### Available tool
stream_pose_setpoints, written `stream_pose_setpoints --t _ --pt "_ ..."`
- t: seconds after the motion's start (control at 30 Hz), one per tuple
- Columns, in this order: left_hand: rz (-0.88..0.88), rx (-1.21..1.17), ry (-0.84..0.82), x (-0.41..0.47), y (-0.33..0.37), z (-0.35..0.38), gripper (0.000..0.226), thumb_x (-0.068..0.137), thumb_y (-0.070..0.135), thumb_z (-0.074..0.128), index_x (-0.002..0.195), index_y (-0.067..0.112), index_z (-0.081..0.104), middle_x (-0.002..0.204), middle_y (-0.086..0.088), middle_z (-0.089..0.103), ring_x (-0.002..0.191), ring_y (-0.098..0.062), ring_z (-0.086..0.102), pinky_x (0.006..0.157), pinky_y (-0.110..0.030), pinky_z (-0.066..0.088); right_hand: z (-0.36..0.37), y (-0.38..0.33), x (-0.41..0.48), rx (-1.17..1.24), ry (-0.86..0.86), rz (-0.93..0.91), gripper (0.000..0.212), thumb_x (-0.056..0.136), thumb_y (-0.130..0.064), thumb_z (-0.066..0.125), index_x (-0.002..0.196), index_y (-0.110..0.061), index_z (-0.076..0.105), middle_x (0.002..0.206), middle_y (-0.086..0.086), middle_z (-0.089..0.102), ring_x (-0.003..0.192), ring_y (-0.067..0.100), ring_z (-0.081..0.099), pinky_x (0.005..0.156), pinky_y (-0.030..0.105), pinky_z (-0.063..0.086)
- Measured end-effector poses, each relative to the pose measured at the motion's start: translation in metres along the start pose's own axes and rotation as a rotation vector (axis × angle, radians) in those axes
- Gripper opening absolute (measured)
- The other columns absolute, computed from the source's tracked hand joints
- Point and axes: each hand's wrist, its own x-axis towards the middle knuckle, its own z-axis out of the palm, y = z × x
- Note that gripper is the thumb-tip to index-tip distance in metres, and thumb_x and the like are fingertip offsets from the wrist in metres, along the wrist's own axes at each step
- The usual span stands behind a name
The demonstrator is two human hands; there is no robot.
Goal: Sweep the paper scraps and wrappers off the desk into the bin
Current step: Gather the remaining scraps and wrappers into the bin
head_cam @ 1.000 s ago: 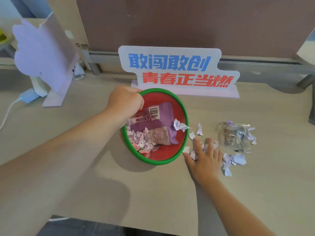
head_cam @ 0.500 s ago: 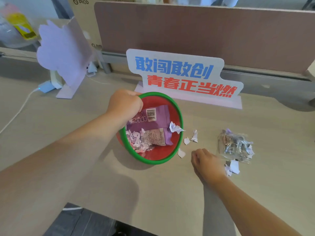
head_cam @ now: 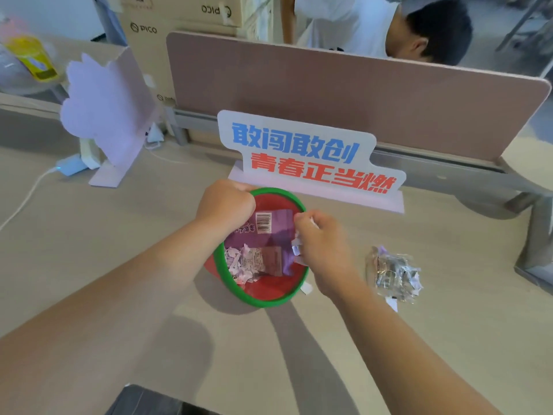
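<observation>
Toward the far edge of the desk [head_cam: 419, 354] the left hand [head_cam: 224, 205] grips the rim of the part-filled bin [head_cam: 263, 304], the right hand [head_cam: 324, 247] curls its fingers round paper scraps [head_cam: 296, 250] over it, and a clear wrapper [head_cam: 392, 274] and stray bits [head_cam: 392, 304] remain beside it.

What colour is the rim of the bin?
Green, around a red inside, on the bin in the head view.

The white standing sign [head_cam: 308, 157] on the bench [head_cam: 449, 339] reads 敢闯敢创 in blue, with 青春正当燃 in red underneath. The cardboard box [head_cam: 143, 28] behind it says PICO, and so does the upper box [head_cam: 215, 10] (upside down there). The purple wrapper [head_cam: 269, 226] in the bin [head_cam: 269, 302] has a barcode, digits too blurry to read.
</observation>
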Motion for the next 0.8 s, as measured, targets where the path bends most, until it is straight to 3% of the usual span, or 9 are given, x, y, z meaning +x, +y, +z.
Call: stream_pose_setpoints --t 0.1,0.23,0.37,0.47,0.53,0.6,0.67,0.73,0.8 --pt "0.019 0.016 0.006 -0.001 0.003 -0.001 0.060 0.073 -0.005 0.052 0.113 0.029 0.080 0.058 0.010 0.062 0.048 -0.017 0.052 0.052 -0.021 0.041 0.037 0.004 0.011 -0.131 -0.105 -0.004 0.026 0.089 -0.030 0.044 0.067 -0.018 0.051 0.063 -0.002 0.054 0.063 0.020 0.051 0.060 0.032 0.042" --pt "0.018 0.014 0.044 0.008 0.001 0.002 0.056 0.071 -0.003 0.054 0.110 0.024 0.082 0.094 -0.012 0.079 0.072 -0.033 0.058 0.065 -0.024 0.042 0.052 0.010 0.020 -0.418 -0.293 -0.192 0.028 0.096 -0.030 0.038 0.083 -0.011 0.054 0.083 0.009 0.062 0.082 0.026 0.054 0.070 0.031 0.037" --pt "0.003 0.017 0.022 0.012 0.003 0.003 0.047 0.069 -0.005 0.053 0.094 0.022 0.083 0.066 -0.003 0.067 0.060 -0.023 0.048 0.060 -0.027 0.042 0.048 0.016 0.027 -0.759 -0.475 -0.381 0.030 0.095 -0.025 0.038 0.099 -0.011 0.064 0.105 0.017 0.067 0.097 0.038 0.055 0.084 0.047 0.046" --pt "0.000 0.035 0.012 0.015 0.005 0.006 0.037 0.064 -0.004 0.052 0.080 0.022 0.074 0.059 -0.010 0.056 0.063 -0.026 0.041 0.059 -0.032 0.043 0.043 0.008 0.024 -0.784 -0.540 -0.531 0.028 0.090 -0.015 0.042 0.102 -0.012 0.067 0.105 0.011 0.069 0.096 0.030 0.058 0.084 0.042 0.048" --pt "-0.002 0.044 0.029 0.019 0.005 0.007 0.035 0.063 -0.003 0.053 0.084 0.007 0.079 0.069 -0.022 0.065 0.065 -0.026 0.044 0.063 -0.037 0.051 0.028 0.000 0.019 -0.568 -0.416 -0.535 0.025 0.089 -0.009 0.047 0.102 -0.012 0.069 0.105 0.006 0.070 0.096 0.018 0.058 0.088 0.030 0.045" --pt "-0.018 0.021 0.023 0.023 0.003 0.006 0.041 0.062 -0.001 0.053 0.093 0.001 0.079 0.076 -0.025 0.070 0.060 -0.026 0.047 0.061 -0.034 0.049 0.002 0.002 0.018 -0.344 -0.088 -0.438 0.024 0.087 -0.006 0.051 0.097 -0.017 0.070 0.099 -0.002 0.068 0.092 0.009 0.058 0.084 0.020 0.043" --pt "-0.050 -0.015 0.015 0.026 0.002 0.002 0.040 0.062 -0.001 0.053 0.093 0.003 0.079 0.070 -0.024 0.068 0.050 -0.022 0.048 0.056 -0.028 0.041 -0.031 0.020 0.025 -0.183 0.255 -0.291 0.029 0.085 0.000 0.047 0.091 -0.020 0.066 0.093 -0.003 0.064 0.090 0.014 0.058 0.079 0.022 0.044" --pt "-0.090 -0.042 0.024 0.028 0.002 -0.002 0.035 0.064 -0.002 0.055 0.088 0.006 0.079 0.066 -0.013 0.061 0.050 -0.021 0.047 0.055 -0.027 0.038 -0.060 0.052 0.043 -0.286 0.409 -0.141 0.032 0.084 0.005 0.041 0.094 -0.015 0.064 0.102 0.002 0.061 0.092 0.016 0.054 0.075 0.022 0.037" --pt "-0.113 -0.065 0.030 0.029 0.002 -0.004 0.029 0.062 -0.003 0.056 0.083 0.004 0.075 0.071 -0.011 0.060 0.061 -0.022 0.048 0.058 -0.031 0.039 -0.077 0.088 0.062 -0.518 0.330 -0.016 0.029 0.088 0.000 0.043 0.108 -0.009 0.061 0.124 0.009 0.054 0.102 0.019 0.051 0.082 0.022 0.034"
